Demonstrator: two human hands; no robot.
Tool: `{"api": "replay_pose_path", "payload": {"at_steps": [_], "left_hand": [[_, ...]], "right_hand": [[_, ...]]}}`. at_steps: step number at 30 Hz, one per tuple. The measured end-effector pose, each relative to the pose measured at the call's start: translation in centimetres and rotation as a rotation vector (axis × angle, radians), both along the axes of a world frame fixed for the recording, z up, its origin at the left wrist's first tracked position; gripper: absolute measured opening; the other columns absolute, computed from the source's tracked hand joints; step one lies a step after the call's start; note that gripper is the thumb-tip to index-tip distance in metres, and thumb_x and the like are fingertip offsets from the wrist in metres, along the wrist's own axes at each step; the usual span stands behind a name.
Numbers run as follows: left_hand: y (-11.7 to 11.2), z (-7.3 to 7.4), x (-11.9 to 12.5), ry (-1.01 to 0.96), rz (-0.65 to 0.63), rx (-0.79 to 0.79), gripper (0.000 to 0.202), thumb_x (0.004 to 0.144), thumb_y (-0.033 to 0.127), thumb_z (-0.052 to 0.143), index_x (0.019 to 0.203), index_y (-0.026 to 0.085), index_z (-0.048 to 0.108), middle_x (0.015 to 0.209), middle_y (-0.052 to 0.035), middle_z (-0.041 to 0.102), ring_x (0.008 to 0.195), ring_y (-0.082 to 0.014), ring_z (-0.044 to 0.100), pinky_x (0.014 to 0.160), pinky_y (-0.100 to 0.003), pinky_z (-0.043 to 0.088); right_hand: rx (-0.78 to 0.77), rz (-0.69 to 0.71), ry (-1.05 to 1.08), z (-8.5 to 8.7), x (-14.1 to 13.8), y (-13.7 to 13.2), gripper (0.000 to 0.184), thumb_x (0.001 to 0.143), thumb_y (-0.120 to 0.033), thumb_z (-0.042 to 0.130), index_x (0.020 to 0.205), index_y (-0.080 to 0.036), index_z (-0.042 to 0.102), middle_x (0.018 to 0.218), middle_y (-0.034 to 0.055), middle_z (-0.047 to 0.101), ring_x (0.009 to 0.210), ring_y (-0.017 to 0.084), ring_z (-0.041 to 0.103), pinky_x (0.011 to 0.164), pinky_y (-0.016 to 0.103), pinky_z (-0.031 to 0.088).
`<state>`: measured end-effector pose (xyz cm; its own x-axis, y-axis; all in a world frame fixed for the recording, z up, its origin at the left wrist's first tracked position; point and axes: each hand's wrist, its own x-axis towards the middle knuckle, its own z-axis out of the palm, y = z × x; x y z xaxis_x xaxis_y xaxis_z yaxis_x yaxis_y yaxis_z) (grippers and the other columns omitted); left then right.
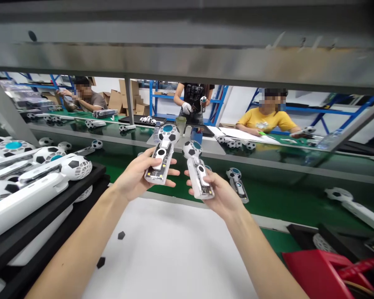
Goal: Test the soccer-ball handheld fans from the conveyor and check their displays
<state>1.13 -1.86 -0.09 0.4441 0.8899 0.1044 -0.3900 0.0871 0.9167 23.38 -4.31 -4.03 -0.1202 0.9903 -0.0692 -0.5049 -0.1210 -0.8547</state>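
Over the white bench [174,249] beside a green conveyor belt [277,203], I see my left hand [137,176] curled around one football-headed fan [162,155] and my right hand [220,193] wrapped around another fan [198,172], more fans stacked in the black tray [50,203] at left.

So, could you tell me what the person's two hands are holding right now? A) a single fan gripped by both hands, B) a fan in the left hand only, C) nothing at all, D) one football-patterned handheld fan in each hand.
D: the left hand grips one football-headed fan and the right hand grips another fan.
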Motion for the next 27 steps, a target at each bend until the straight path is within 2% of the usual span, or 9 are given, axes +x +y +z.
{"api": "replay_pose_path", "payload": {"at_steps": [2,5,9,13,20,23,25,27], "left_hand": [[-0.8,0.6,0.1,0.003,0.019,0.034,0.052,0.087,0.012,0.061,0.136,0.017,0.044,0.121,-0.0178,0.067,0.095,-0.0311,0.073,0.064,-0.04,0.065],[-1.6,1.1,0.0,0.017,0.058,0.095,0.059,0.086,0.014,0.065,0.14,0.02,0.041,0.122,-0.0168,0.067,0.09,-0.0289,0.073,0.06,-0.036,0.064],[-1.9,1.3,-0.3,0.043,0.102,0.145,0.059,0.086,0.017,0.068,0.139,0.022,0.041,0.12,-0.0143,0.068,0.083,-0.0252,0.073,0.059,-0.035,0.063],[-2.0,1.2,-0.4,0.047,0.14,0.161,0.06,0.085,0.017,0.068,0.138,0.021,0.04,0.117,-0.0138,0.068,0.08,-0.0224,0.071,0.058,-0.034,0.062],[-2.0,1.2,-0.6,0.081,0.13,0.197,0.063,0.087,0.022,0.068,0.141,0.028,0.038,0.116,-0.0108,0.067,0.079,-0.0217,0.07,0.059,-0.035,0.06],[-1.9,1.1,-0.4,0.072,0.147,0.224,0.075,0.085,0.022,0.069,0.147,0.039,0.031,0.112,-0.0061,0.066,0.08,-0.0216,0.069,0.06,-0.035,0.06],[-1.7,0.8,0.0,0.085,0.187,0.269,0.072,0.085,0.024,0.069,0.146,0.043,0.036,0.108,-0.0033,0.065,0.084,-0.0209,0.068,0.063,-0.033,0.06],[-1.4,0.3,0.5,0.115,0.251,0.319,0.056,0.087,0.029,0.068,0.139,0.038,0.052,0.104,-0.0029,0.064,0.087,-0.0185,0.065,0.067,-0.027,0.058]], "right_hand": [[0.066,0.029,-0.024,1.0,-0.2,-1.0,0.053,0.07,-0.011,0.062,0.123,-0.02,0.058,0.116,0.0095,0.069,0.087,0.022,0.069,0.067,0.033,0.06],[0.174,0.105,-0.079,2.0,-0.4,-2.3,0.068,0.07,-0.01,0.068,0.134,-0.024,0.052,0.123,0.008,0.065,0.099,0.024,0.066,0.07,0.033,0.06],[0.246,0.062,-0.157,2.6,-1.1,-3.4,0.085,0.07,-0.009,0.07,0.146,-0.031,0.039,0.12,0.0053,0.063,0.097,0.02,0.066,0.064,0.026,0.057],[0.351,-0.025,-0.202,2.7,-1.9,-4.0,0.084,0.074,-0.009,0.066,0.148,-0.033,0.036,0.123,0.0047,0.06,0.095,0.018,0.065,0.065,0.025,0.056],[0.369,-0.061,-0.156,2.7,-2.3,-3.9,0.084,0.071,-0.011,0.067,0.147,-0.03,0.035,0.121,0.0052,0.061,0.082,0.015,0.066,0.06,0.023,0.055],[0.404,-0.064,-0.149,2.6,-2.2,-4.1,0.084,0.075,-0.011,0.069,0.149,-0.032,0.033,0.124,0.0049,0.061,0.075,0.012,0.066,0.061,0.024,0.057],[0.415,-0.013,-0.12,2.7,-2.3,-4.4,0.083,0.078,-0.013,0.072,0.149,-0.032,0.034,0.128,0.006,0.06,0.079,0.014,0.068,0.065,0.027,0.059],[0.409,0.08,-0.08,2.6,-2.7,-4.8,0.078,0.078,-0.014,0.075,0.145,-0.029,0.039,0.132,0.0076,0.059,0.095,0.019,0.069,0.074,0.03,0.061]]}}
